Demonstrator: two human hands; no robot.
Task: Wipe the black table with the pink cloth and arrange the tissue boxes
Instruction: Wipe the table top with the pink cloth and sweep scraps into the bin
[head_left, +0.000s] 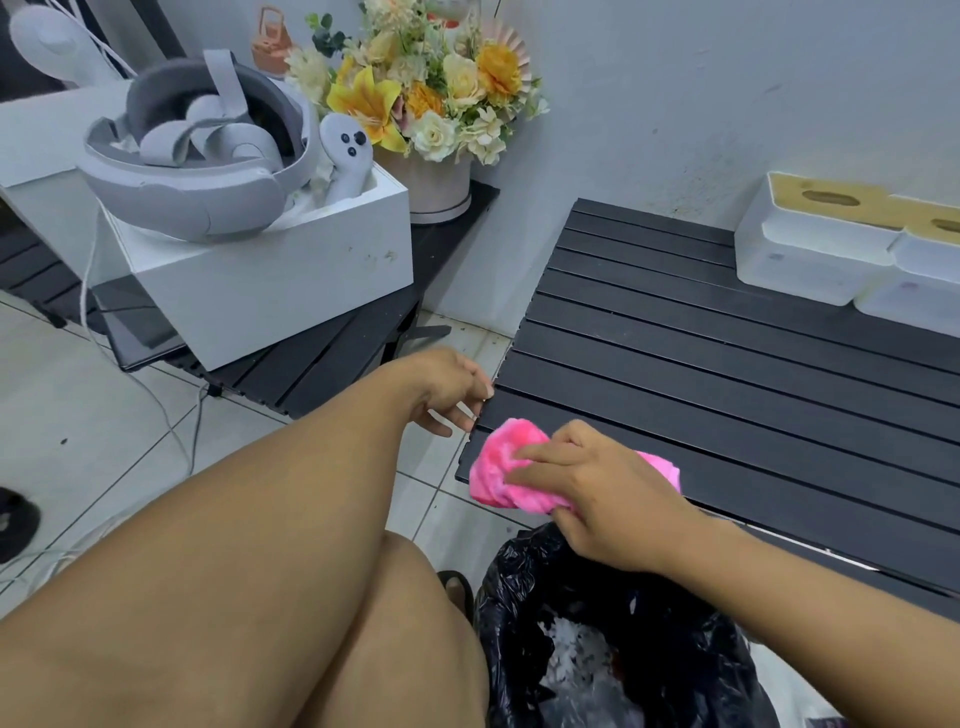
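Observation:
The black slatted table (727, 364) fills the right half of the head view. My right hand (597, 488) presses a bunched pink cloth (498, 467) onto the table's near left corner. My left hand (452, 389) grips the table's left edge just above that corner, fingers curled around it. Two white tissue boxes with tan tops (815, 244) (924, 270) stand side by side at the table's far right, against the wall.
A black rubbish bag (613, 639) gapes open below the table's near edge. To the left, a second black table carries a white box (270, 275) with a grey headset and a pot of flowers (431, 104). Cables run over the tiled floor (104, 415).

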